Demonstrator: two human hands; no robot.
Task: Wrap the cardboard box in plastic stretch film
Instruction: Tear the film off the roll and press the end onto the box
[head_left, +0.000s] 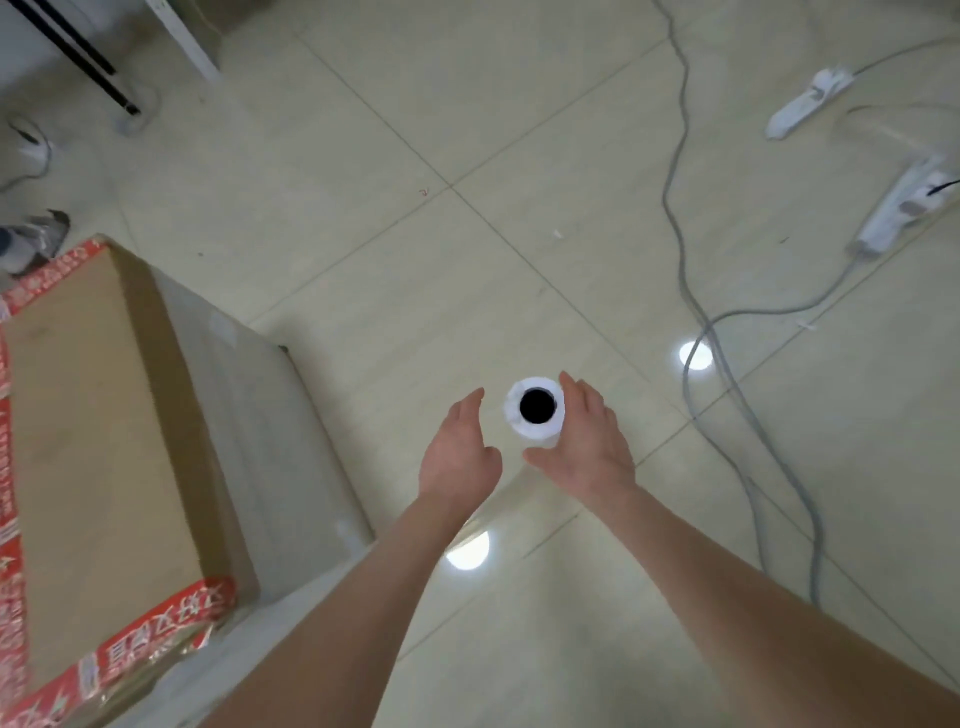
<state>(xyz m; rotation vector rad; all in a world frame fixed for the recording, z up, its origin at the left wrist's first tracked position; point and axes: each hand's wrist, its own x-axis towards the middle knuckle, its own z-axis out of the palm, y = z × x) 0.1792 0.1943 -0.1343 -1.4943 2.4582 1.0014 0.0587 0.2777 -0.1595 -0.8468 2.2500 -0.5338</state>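
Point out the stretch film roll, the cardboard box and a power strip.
stretch film roll (538, 434): head view, white wall just below the dark core hole.
cardboard box (88, 415): head view, plain brown top face.
power strip (894, 208): head view, middle of its white body.

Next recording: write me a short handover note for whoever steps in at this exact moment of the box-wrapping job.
Left hand: open, just left of the film roll, not touching it.
Right hand: open, fingers and thumb flanking the roll; contact unclear.
The roll stands upright on the floor; the cardboard box is to its left.
Done: crinkled film seems to show at the box's near corner.
Left: grip the roll, carry it round the box, mind the cables.
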